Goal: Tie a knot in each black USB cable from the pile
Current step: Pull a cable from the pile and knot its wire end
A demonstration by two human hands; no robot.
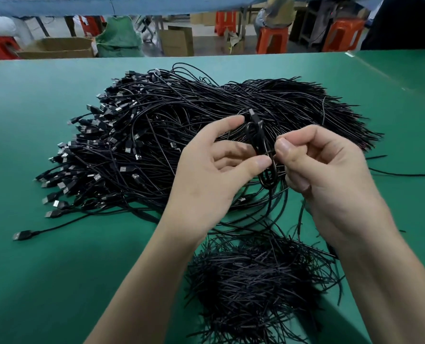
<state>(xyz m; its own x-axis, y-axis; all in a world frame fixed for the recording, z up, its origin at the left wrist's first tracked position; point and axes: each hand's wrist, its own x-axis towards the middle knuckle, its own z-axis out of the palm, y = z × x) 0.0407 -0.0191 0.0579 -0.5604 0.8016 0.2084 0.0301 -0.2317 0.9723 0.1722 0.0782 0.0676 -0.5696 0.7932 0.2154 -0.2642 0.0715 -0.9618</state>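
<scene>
Head view: everything sits on a green table [57,269].
Pile [181,125]: black USB cables heaped mid-table, plugs fanned along its left edge.
Left hand [214,170]: over the pile, thumb and curled fingers pinching the looped cable [258,142].
Looped cable: raised between both hands, plug end up.
Right hand [330,175]: thumb and forefinger pinching the same loop, other fingers curled.
Small heap [256,276]: below, between the forearms.
</scene>
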